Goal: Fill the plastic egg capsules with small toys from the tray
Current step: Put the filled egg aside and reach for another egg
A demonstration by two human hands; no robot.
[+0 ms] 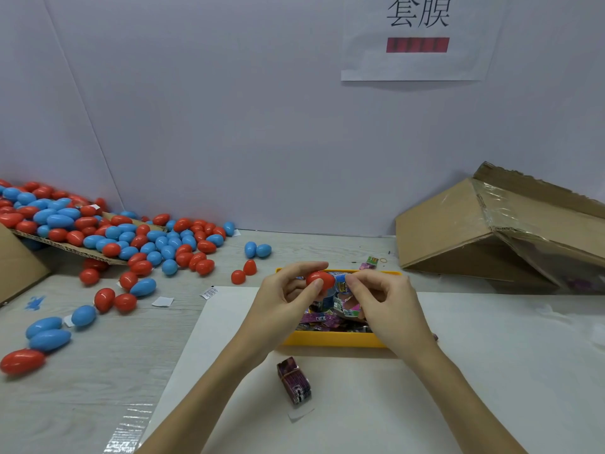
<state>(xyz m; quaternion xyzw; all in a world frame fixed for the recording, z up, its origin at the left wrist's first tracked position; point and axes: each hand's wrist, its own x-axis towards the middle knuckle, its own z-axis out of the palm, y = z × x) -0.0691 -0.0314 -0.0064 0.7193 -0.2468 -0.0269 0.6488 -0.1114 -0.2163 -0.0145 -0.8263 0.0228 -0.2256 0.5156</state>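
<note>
Both hands raised together above the far rim of the yellow plastic tray (330, 339). Left hand (288, 301) curled around a red plastic egg capsule (320, 280), thumb pressed on its front, forefinger arched over its top. Right hand (388, 301) with fingertips bunched in a narrow pinch just beside the red capsule, touching something blue (340, 277); cannot tell what exactly. Both forearms bare, reaching in from the near edge of the desk.

Pale wood-grain desk (82, 381) with a white sheet (491, 371) covering its right and middle. Plain grey-white partition behind, carrying a paper sign (417, 37) with black characters and a red bar.

Tray near the middle of the desk, holding small toys in bright printed packets (327, 317), too many and too jumbled to count. One bundle of purple packets (294, 380) on the white sheet near the tray's near wall. Heap of red and blue egg capsules (108, 234) spilling from a flattened cardboard flap at the far left corner, dozens at least, with loose ones scattered toward the near left edge. One tipped brown cardboard box (491, 231) at the far right.
</note>
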